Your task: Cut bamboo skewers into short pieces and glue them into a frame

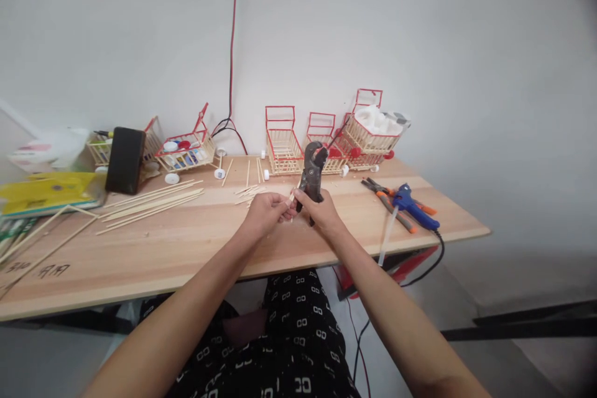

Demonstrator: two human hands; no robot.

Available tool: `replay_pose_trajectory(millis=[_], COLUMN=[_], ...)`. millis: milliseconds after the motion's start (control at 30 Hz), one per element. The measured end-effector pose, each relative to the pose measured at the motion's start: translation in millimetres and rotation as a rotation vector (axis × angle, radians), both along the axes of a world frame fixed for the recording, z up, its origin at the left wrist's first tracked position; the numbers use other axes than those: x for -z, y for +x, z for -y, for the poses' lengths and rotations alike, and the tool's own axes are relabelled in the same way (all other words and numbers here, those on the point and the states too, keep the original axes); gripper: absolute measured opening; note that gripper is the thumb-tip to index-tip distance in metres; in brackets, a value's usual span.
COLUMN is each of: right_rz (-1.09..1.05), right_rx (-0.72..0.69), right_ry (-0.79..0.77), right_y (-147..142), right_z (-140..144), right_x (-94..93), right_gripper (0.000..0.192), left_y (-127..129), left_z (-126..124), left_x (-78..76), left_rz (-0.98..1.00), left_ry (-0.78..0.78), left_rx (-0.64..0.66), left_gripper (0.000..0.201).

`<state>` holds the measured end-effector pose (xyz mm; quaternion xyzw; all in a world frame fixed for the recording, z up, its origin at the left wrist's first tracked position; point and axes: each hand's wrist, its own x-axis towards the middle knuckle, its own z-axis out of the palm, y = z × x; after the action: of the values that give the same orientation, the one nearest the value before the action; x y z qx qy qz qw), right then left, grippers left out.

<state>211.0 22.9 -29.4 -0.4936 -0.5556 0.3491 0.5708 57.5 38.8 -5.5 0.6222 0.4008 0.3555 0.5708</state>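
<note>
My right hand [321, 208] is wrapped round a black hand cutter [313, 168] whose curved jaws point up and away from me. Close beside it, the fingers of my left hand [270, 208] pinch a short, pale wooden stick [292, 200]. The stick lies near the cutter's handles; the fingers hide part of it. Several short cut sticks [249, 193] lie on the wooden table [224, 249] just beyond my left hand. A small stick-built cart with red trim [282, 146] stands behind the cutter.
Long sticks [153, 205] lie to the left, near a black phone [125, 160] and a yellow packet [46, 193]. Filled carts [186, 149] line the wall, one [373, 127] at the right. A blue glue gun [415, 206] and orange-handled pliers [389, 204] rest at the right.
</note>
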Motion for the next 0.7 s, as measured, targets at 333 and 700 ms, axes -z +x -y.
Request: replay_pose_trajectory(millis=[333,700], right_rz=[-0.005,0.016], right_rx=[0.017,0.042], right_ry=[-0.033,-0.043], right_y=[2.8,0.5], right_z=[-4.8,-1.7], right_x=[7.1,3.9], right_gripper=[0.036,0.036], left_y=[-13.2,-5.8], left_z=[-4.3,-10.1], left_x=[0.9,11.6], left_rz=[0.165,0.138], left_ry=[-0.203,-0.193], left_rx=[0.24,0.196], left_gripper=[0.046,0.046])
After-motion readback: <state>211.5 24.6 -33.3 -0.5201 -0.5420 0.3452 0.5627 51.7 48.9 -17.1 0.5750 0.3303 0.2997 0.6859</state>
